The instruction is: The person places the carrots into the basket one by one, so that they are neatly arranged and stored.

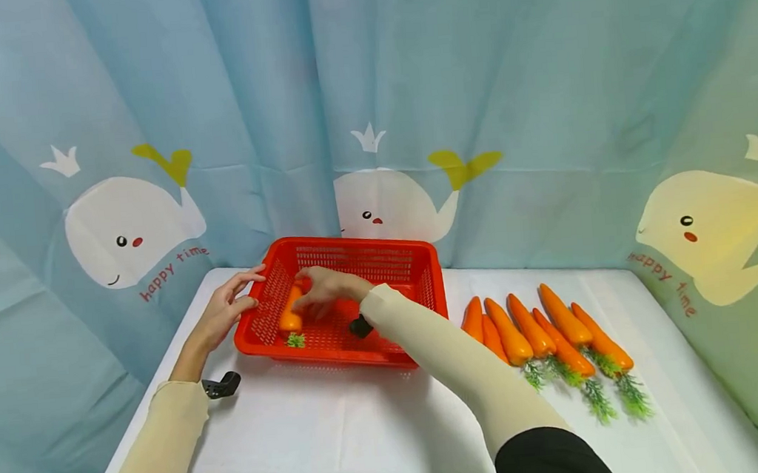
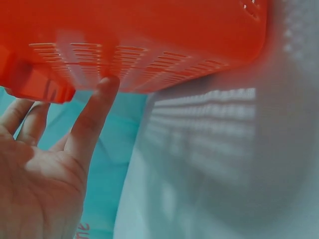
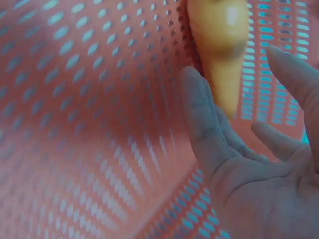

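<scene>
Inside a red perforated basket [image 1: 355, 352], one orange carrot [image 1: 290, 320] with a green tuft lies along the left side. My right hand [image 1: 327, 289] reaches into the basket beside it. In the right wrist view its fingers are spread and extended near the narrow end of the carrot [image 3: 222, 45], and the thumb stands apart from it. My left hand [image 1: 223, 312] is at the basket's left rim, fingertips on the edge. In the left wrist view, one straight digit of that hand [image 2: 42, 174] touches the outside wall, while other fingertips pass behind the rim.
Several carrots [image 1: 562, 322] with leafy green tops lie in a row to the right of the basket, on the white tablecloth [image 1: 288, 437]. A light blue curtain [image 1: 528, 91] with whale prints hangs behind the table and along its sides.
</scene>
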`<state>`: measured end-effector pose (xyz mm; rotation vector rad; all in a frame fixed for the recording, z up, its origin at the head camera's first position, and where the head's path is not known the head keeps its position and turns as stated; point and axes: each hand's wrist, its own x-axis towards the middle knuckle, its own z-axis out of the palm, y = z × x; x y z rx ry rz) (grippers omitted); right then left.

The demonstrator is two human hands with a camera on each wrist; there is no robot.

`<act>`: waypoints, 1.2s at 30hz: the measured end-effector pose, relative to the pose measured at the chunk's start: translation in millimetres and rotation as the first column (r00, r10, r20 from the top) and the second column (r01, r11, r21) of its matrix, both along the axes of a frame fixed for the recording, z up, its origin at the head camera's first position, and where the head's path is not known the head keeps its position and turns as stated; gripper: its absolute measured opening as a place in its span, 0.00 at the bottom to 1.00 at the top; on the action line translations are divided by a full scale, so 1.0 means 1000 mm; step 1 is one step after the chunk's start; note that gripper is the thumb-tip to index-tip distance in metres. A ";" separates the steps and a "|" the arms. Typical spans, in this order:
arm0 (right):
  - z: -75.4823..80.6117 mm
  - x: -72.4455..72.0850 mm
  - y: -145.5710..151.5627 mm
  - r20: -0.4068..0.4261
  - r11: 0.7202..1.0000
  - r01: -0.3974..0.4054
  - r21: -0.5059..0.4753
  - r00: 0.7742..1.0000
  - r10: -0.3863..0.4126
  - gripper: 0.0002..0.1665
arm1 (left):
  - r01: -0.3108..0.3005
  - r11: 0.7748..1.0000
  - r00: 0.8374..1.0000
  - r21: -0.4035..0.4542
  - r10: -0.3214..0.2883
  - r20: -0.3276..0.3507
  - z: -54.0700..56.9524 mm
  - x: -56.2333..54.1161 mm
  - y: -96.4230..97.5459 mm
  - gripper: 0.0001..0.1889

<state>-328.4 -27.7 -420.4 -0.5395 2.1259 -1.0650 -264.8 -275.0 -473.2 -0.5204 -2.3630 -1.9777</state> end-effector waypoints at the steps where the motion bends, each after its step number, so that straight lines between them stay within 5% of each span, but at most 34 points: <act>1: 0.003 0.001 0.005 -0.019 1.000 -0.006 0.006 1.000 0.006 0.44 | 0.000 1.000 1.000 0.012 0.000 -0.002 0.000 0.000 0.001 0.20; 10: 0.034 0.021 0.058 -0.173 0.992 -0.047 0.118 0.983 0.068 0.46 | -0.030 0.999 0.995 -0.025 0.028 -0.101 0.002 0.000 0.003 0.18; 17: 0.060 0.040 0.099 -0.235 0.981 -0.106 0.160 0.961 0.142 0.45 | -0.008 0.999 0.995 -0.035 0.005 -0.099 0.001 -0.002 0.000 0.16; 22: 0.081 0.052 0.132 -0.315 0.974 -0.143 0.177 0.929 0.194 0.46 | 0.018 0.999 0.996 -0.026 -0.020 -0.087 -0.001 -0.002 0.000 0.17; 30: 0.106 0.067 0.197 -0.432 0.987 -0.107 0.120 0.890 0.150 0.45 | 0.033 0.999 0.998 -0.004 -0.033 -0.049 -0.003 0.001 -0.001 0.17; 36: 0.119 0.077 0.253 -0.564 0.992 -0.069 0.105 0.818 0.117 0.43 | 0.033 0.999 0.999 0.006 -0.033 -0.042 -0.001 -0.002 0.001 0.18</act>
